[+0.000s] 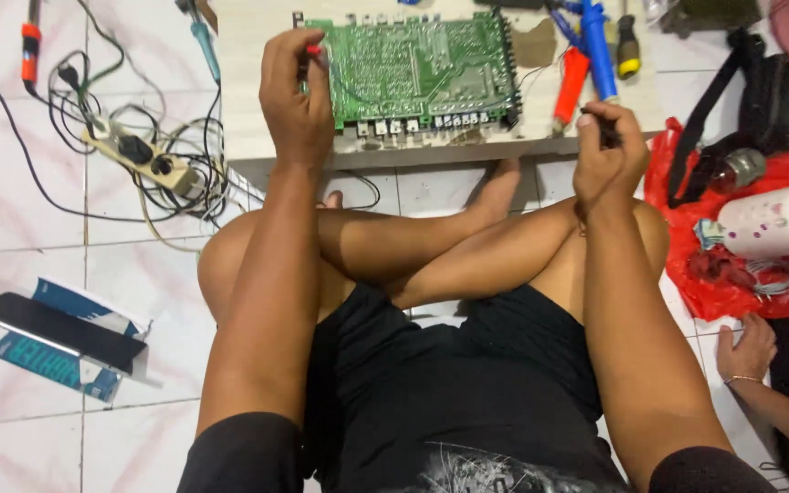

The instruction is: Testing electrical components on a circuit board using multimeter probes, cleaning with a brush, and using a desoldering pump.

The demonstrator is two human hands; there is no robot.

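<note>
Head view: a seated person with crossed legs is seen from above, both arms reaching to a low desk (257, 137).
Desk: a pale wooden board is set low over the tiled floor (11, 237), and the circuit board and tools are carried on it.
Circuit board: a green printed board (422, 68) is laid flat, solder side up, at the middle of the desk; it is judged light, stiff and fragile, with sharp solder points, so it is best taken by its bare edges, not by the row of connectors along the near edge.
Left hand: the left hand (294, 91) is rested at the board's left edge, its fingers closed on a thin red-tipped tool (314, 53).
Right hand: the right hand (606, 146) is held at the desk's near right corner, apart from the board, its fingers pinched together on a small dark object that cannot be made out.
Red bag: a red plastic bag (760, 274) with a white cylinder (773, 221) on it is spread on the floor to the right.
Power strip: a strip with tangled cables (139, 155) is crowded against the desk's left side.
Hand tools: blue and red handled tools (586, 55) are laid just right of the board, hemming in that edge.
Other hand: another person's hand (746, 351) is rested on the floor at the right.
</note>
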